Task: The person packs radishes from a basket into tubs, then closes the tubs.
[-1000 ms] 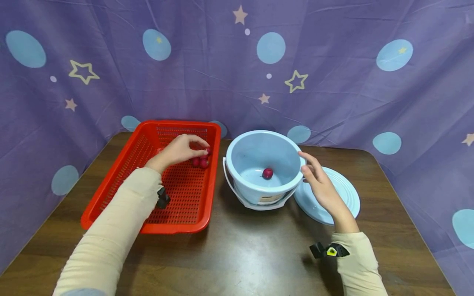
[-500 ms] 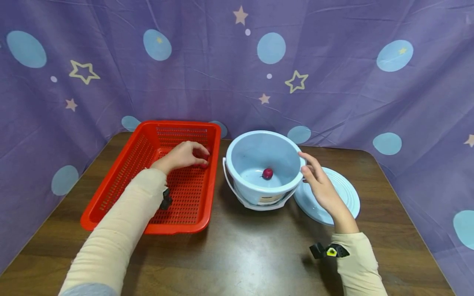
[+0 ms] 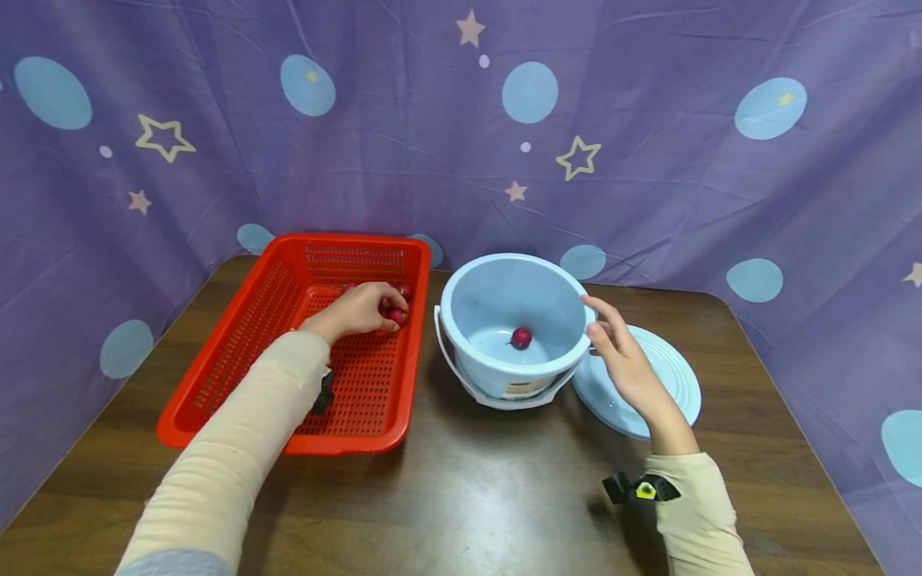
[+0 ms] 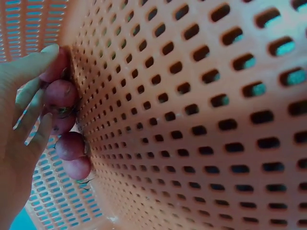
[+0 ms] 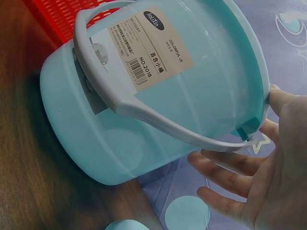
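In the head view, my left hand (image 3: 356, 310) reaches into the red plastic basket (image 3: 406, 384) and its curled fingers hold a red radish (image 3: 397, 317). The left wrist view shows thumb and fingers around a cluster by the basket wall, with more radishes (image 4: 70, 146) below the fingers. My fingers partly hide which ones they touch. A single radish (image 3: 521, 338) lies inside the light-blue bucket (image 3: 519, 370). My right hand (image 3: 630, 364) rests its thumb and fingertips against the bucket's right rim, the fingers fairly straight. The pale handle (image 5: 139, 108) hangs down the front.
A round light-blue lid (image 3: 666, 376) lies on the brown wooden table (image 3: 504, 496), right of the bucket and partly beneath the right hand. Behind the table hangs a purple curtain (image 3: 432, 160) with stars and dots.
My left hand has moved slightly down and right within the basket; its fingers have closed around a radish. The right hand and the bucket have stayed put.
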A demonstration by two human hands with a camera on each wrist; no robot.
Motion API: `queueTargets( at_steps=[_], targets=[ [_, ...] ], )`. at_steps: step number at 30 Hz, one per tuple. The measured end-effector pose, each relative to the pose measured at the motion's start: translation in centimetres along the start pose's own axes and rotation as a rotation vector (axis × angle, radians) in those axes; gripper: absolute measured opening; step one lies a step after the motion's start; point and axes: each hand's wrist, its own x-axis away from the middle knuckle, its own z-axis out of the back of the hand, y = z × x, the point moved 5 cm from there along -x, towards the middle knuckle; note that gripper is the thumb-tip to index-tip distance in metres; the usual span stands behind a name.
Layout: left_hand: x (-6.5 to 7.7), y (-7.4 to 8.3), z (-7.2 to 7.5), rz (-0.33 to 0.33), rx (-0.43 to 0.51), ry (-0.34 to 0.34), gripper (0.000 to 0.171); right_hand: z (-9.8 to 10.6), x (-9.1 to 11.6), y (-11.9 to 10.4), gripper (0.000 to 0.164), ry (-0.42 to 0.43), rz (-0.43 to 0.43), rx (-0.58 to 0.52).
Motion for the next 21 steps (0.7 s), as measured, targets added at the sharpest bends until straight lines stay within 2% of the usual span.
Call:
queueTargets(
  at_steps=[4, 8, 21],
  targets=[
    [-0.19, -0.15, -0.15, -0.024, -0.047, -0.003, 0.027, 0.04, -0.03, 0.00, 0.048, 0.002, 0.002, 0.012],
    [-0.26, -0.23, -0.08, -0.018, -0.093, -0.008, 0.026, 0.08, 0.01, -0.03, 0.047, 0.004, 0.009, 0.007],
    [-0.15, -0.76, 0.42, 0.097, -0.096, 0.011, 0.023, 0.13, -0.11, 0.05, 0.047, 0.001, 0.014, 0.003]
  ],
)
